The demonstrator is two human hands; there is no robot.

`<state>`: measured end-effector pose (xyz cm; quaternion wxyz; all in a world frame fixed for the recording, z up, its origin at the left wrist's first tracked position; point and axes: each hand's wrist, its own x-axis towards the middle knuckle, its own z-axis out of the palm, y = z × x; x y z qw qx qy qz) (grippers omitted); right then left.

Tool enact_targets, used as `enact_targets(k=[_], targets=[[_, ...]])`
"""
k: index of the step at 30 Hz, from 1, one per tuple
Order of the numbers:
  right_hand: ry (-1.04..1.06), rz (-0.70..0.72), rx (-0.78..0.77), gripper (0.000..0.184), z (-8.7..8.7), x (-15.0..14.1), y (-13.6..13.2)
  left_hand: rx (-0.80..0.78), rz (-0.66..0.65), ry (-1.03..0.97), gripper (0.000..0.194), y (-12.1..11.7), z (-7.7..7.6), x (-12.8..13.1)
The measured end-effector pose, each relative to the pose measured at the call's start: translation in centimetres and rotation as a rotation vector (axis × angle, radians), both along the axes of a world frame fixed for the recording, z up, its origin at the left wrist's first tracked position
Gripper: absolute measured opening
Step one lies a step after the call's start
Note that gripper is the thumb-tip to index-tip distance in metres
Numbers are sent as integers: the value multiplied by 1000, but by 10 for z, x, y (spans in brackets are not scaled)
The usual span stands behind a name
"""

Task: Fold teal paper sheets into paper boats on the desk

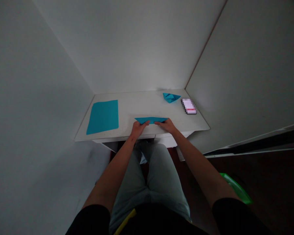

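Observation:
A folded piece of blue paper (151, 119), long and narrow with pointed ends, lies across the front part of the white table (137, 104). My left hand (138, 128) grips its lower left edge, thumb toward the middle. On its right side my right hand (167, 125) grips it the same way, thumb pointing inward. Both thumbs lie on the near side of the paper; the other fingers are largely hidden. Farther back on the right stands a finished-looking blue paper boat (171, 97), apart from both hands.
A flat blue sheet of paper (103, 117) lies at the table's left. A phone (188, 106) with a blurred screen lies by the right edge. White walls enclose the table at the back and sides. A green object (236, 188) is on the floor at right.

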<state>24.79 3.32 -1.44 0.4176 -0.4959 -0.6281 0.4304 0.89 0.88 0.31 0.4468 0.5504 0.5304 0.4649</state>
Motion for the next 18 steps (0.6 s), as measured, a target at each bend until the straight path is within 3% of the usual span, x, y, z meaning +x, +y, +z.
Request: enact_targets(k=[4,10,15,18], targets=[[-47,-7,9,49,1,2,2,10,119,-65,44,5,-5,-1],[-79,-75,-12,79,6,1,2,30,196,-183,64,8,-8,-2],[118,-92,71,69,9,0,0,-2,221,-188,66,5,-7,-3],[105,-96,119,66,9,2,-2,-9,230,-189,65,5,-7,-4]])
